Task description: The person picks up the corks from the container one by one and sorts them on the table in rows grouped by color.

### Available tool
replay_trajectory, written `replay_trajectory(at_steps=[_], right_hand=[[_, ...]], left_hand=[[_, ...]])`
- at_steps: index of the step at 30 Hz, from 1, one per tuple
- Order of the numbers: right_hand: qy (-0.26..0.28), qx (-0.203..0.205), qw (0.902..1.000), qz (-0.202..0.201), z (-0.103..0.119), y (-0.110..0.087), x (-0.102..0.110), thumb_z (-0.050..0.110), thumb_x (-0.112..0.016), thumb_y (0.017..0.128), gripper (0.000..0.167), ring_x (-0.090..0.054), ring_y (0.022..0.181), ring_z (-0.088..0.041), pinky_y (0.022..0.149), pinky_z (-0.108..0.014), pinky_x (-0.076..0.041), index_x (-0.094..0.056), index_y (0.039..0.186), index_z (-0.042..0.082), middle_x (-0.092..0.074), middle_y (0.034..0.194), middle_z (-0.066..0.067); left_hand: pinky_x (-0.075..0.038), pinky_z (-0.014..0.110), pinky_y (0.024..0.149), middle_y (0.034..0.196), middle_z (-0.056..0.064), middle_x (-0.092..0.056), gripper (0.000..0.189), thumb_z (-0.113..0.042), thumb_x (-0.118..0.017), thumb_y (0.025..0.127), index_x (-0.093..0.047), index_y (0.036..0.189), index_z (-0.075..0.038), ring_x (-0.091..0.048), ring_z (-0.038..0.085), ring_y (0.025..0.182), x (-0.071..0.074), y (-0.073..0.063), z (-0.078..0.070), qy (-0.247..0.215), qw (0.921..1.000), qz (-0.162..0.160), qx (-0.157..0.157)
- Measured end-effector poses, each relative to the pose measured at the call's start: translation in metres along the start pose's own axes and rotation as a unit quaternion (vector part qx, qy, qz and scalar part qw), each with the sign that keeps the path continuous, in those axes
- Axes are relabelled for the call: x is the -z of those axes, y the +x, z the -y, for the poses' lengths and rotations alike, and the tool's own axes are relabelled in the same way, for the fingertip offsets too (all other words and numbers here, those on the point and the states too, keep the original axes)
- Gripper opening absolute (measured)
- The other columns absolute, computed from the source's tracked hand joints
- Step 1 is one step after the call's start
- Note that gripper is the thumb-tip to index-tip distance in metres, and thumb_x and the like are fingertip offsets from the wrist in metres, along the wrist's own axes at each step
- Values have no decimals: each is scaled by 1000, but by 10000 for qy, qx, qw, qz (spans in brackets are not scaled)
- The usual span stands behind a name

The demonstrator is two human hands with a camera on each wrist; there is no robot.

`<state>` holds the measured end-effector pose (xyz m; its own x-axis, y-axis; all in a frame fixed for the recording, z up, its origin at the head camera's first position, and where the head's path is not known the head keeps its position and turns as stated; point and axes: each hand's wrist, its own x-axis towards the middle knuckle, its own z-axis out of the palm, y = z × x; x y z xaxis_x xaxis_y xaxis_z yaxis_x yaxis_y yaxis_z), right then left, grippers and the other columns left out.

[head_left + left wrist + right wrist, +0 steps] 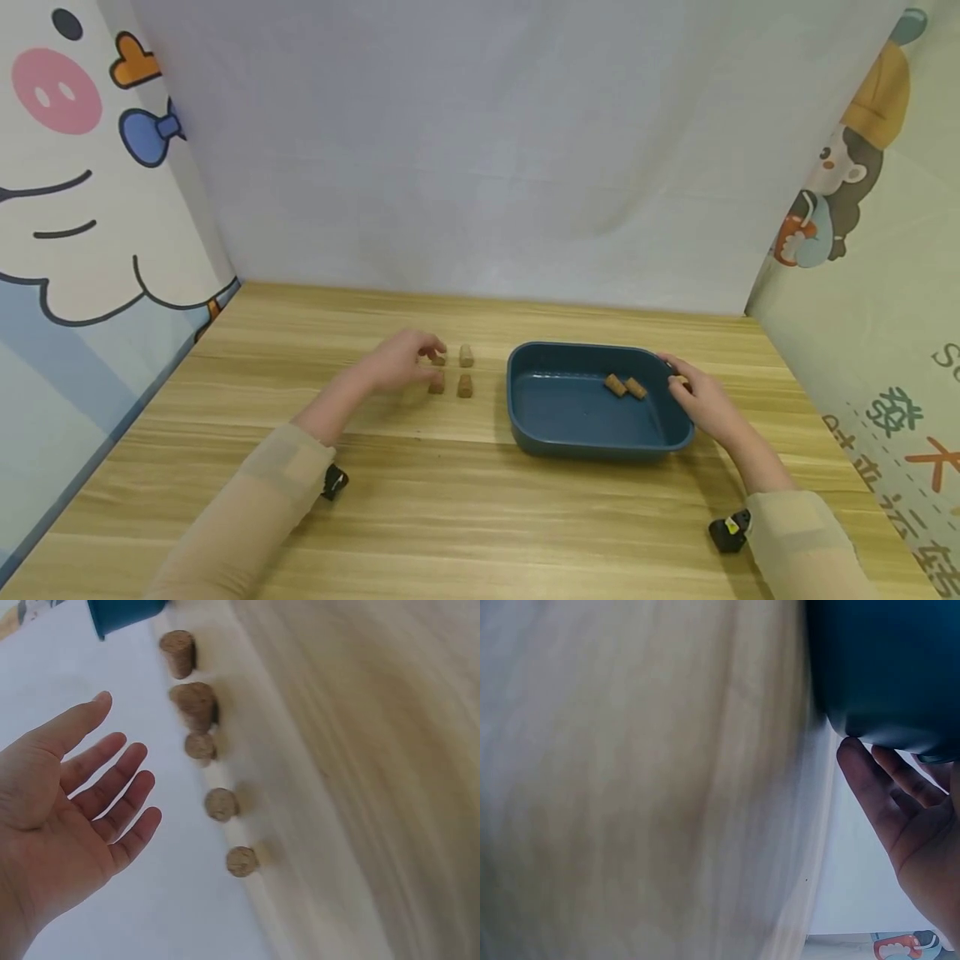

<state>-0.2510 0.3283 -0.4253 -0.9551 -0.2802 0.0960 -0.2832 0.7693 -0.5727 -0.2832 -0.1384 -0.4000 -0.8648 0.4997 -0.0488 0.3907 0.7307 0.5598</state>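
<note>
My left hand hovers over the table beside small tan corks. Its fingers are parted and loosely bent, with nothing between them in the left wrist view. Nearby stand a pale cork, a browner cork and another cork by the fingertips. Several corks line up in the left wrist view. At the right end of a dark blue bin, my right hand pinches a small tan cork, mostly covered by fingers. The right wrist view hides this cork behind the bin wall.
Inside the bin lie two corks, a left one and a right one. Light wood tabletop surrounds the bin. A white cloth hangs behind the table, with printed cloths at both sides.
</note>
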Motion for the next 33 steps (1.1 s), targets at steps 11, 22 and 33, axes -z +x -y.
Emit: replay_trajectory(at_steps=[11, 22, 33], right_hand=[[14, 21, 10000, 39, 6, 1, 2, 14, -34, 101, 46, -48, 117, -49, 90, -59, -44, -33, 143, -4, -42, 134, -37], [67, -2, 10000, 26, 4, -1, 2, 14, -35, 101, 46, -50, 116, -48, 90, -58, -45, -33, 144, -4, -42, 133, -37], [21, -23, 10000, 15, 5, -1, 2, 14, -35, 101, 46, -56, 105, -43, 83, -52, -47, -33, 143, -4, -42, 133, -37]], left_hand=[[-42, 43, 101, 127, 10, -58, 45, -27, -69, 87, -59, 125, -7, -50, 29, 121, 6, -1, -46, 921, 9936, -448, -475], [-36, 41, 107, 131, 6, -56, 46, -32, -70, 86, -58, 126, -12, -45, 26, 126, -8, 9, -84, 740, 9904, -683, -946], [-36, 39, 106, 130, 3, -57, 47, -34, -69, 86, -58, 128, -15, -45, 24, 126, -30, 29, -107, 447, 9867, -731, -1380]])
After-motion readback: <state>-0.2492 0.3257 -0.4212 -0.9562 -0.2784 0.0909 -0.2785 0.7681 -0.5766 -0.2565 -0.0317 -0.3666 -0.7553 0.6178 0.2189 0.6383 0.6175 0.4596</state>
